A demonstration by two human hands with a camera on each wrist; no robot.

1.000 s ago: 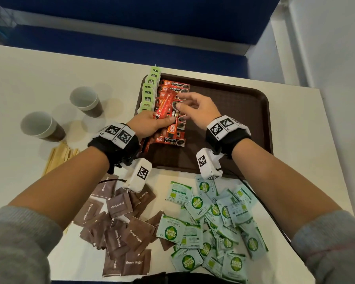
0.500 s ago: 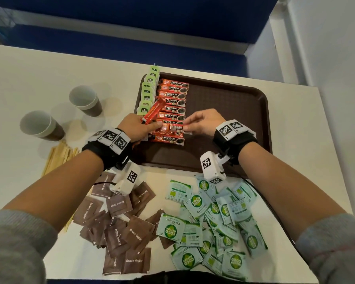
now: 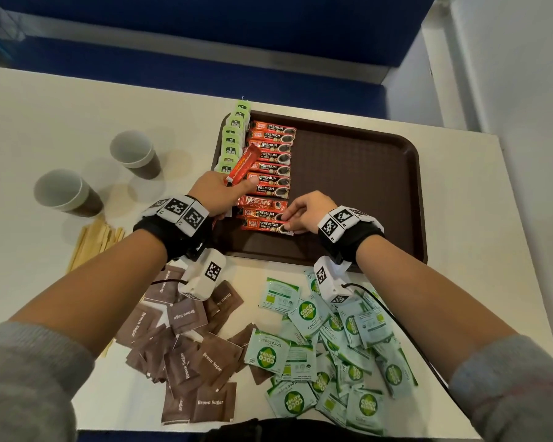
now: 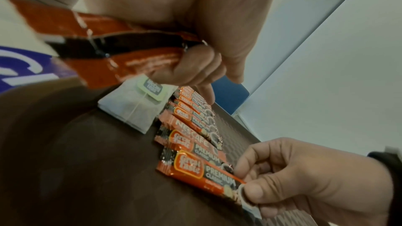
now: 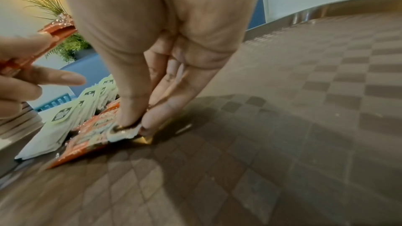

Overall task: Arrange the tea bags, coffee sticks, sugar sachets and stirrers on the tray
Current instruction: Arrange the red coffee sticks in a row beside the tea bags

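A brown tray (image 3: pixel 358 173) holds a column of green-tagged tea bags (image 3: pixel 232 138) along its left rim and a column of red coffee sticks (image 3: pixel 270 161) beside them. My left hand (image 3: pixel 219 194) grips a few more red coffee sticks (image 3: pixel 241 165) (image 4: pixel 121 49), raised over the tray's left side. My right hand (image 3: pixel 304 215) pinches the right end of the nearest coffee stick (image 3: pixel 262 225) (image 4: pixel 202 174) between thumb and fingers as it lies flat on the tray, at the bottom of the column. The pinch shows in the right wrist view at the stick's end (image 5: pixel 121 133).
Brown sugar sachets (image 3: pixel 186 346) and green coco sugar sachets (image 3: pixel 329 352) lie loose on the white table in front of the tray. Wooden stirrers (image 3: pixel 91 242) and two paper cups (image 3: pixel 67 193) (image 3: pixel 134 153) stand to the left. The tray's right half is bare.
My right hand moved down the column toward me and now pinches the bottom stick. My left hand drew back slightly, keeping its sticks.
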